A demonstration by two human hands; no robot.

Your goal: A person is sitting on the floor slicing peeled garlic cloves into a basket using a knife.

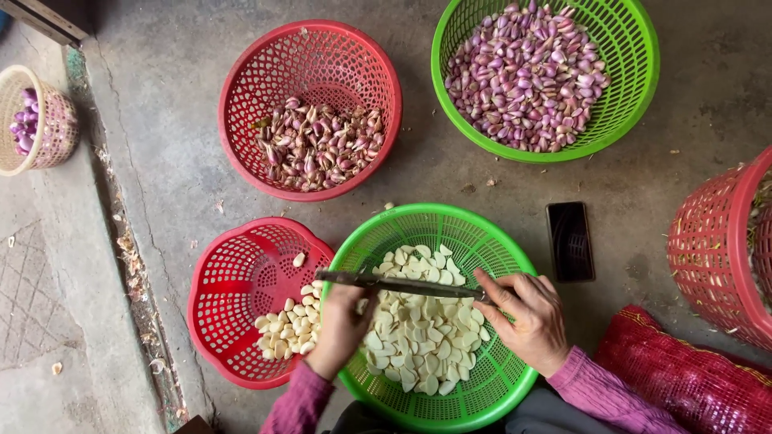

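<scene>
Looking down from the head cam, I see both hands over a green basket (498,386) near centre, holding peeled pale garlic cloves (418,333). The left hand (338,329) is closed around one end of a long dark knife (402,284), w/ the blade lying roughly level across the basket. The right hand (527,317) pinches the other end btwn thumb and fingers; I can't tell if a clove is also tucked under them.

Just left, touching the green basket, sits a red scalloped basket (225,321) w/ a smaller heap of peeled cloves (289,321). Right of the hands, a dark phone (570,241) lies flat on the concrete floor, and a red mesh sack (683,378) is near right.

Farther off: a red basket (241,72) of papery skins and unpeeled cloves, and far right a green basket (635,88) of purple unpeeled cloves.

Risk, as I judge it: fingers sit right on the blade end, so a slip could nick them. A jolt to the near basket rim could spill cloves onto the gritty floor.
</scene>
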